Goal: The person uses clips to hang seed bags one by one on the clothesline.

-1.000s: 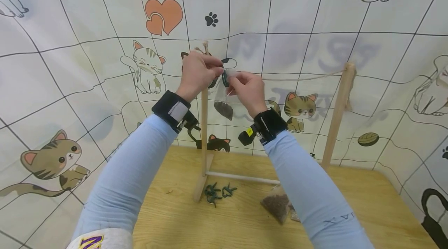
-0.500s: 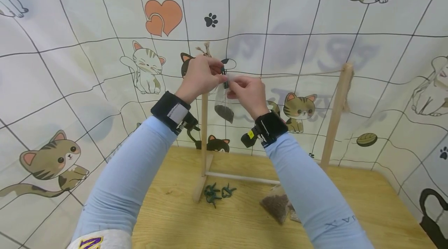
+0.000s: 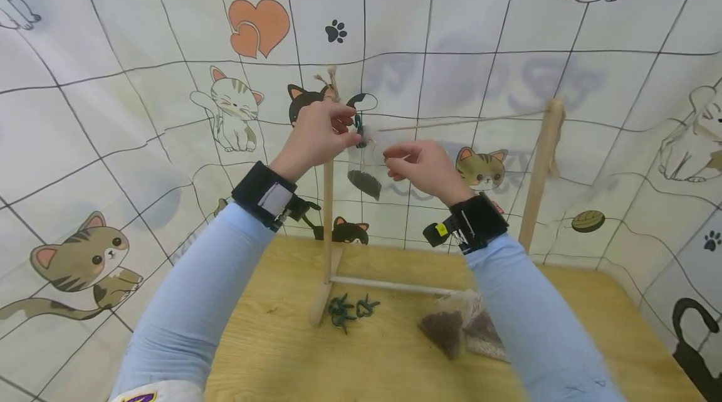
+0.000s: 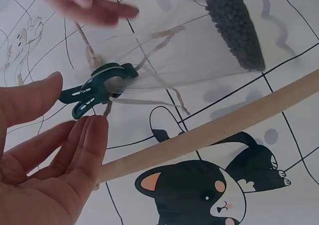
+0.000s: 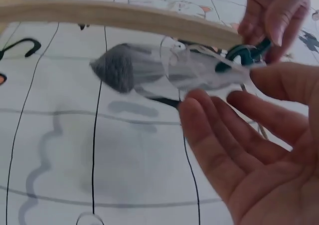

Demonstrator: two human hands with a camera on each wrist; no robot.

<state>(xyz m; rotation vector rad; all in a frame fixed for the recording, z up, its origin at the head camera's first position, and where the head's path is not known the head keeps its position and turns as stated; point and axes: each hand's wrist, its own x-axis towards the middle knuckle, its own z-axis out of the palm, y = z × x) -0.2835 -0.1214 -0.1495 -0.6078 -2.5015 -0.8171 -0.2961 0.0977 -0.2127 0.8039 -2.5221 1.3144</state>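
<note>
A sheer drawstring pouch (image 3: 365, 184) with dark granules in its bottom hangs from the left end of a thin rope (image 3: 474, 120). A dark green plastic clip (image 4: 107, 81) grips the pouch's gathered neck at the rope. My left hand (image 3: 317, 132) is at the clip's handles, thumb on one side and fingers on the other, spread apart. To the right of the pouch is my right hand (image 3: 431, 167), its fingers loosely bent with nothing in them. Pale drawstrings (image 4: 162, 43) dangle along the pouch.
The rope is tied between two wooden posts, left (image 3: 328, 226) and right (image 3: 538, 182), joined low by a white bar (image 3: 395, 287). Several green clips (image 3: 341, 312) lie by the left foot. More filled pouches (image 3: 442, 331) rest on the wooden table (image 3: 271, 358). A cat-print cloth hangs behind.
My right hand has let go of the pouch and moved right and down. My left thumb and fingers have spread at the clip; the pouch and clip hang slightly lower on the rope.
</note>
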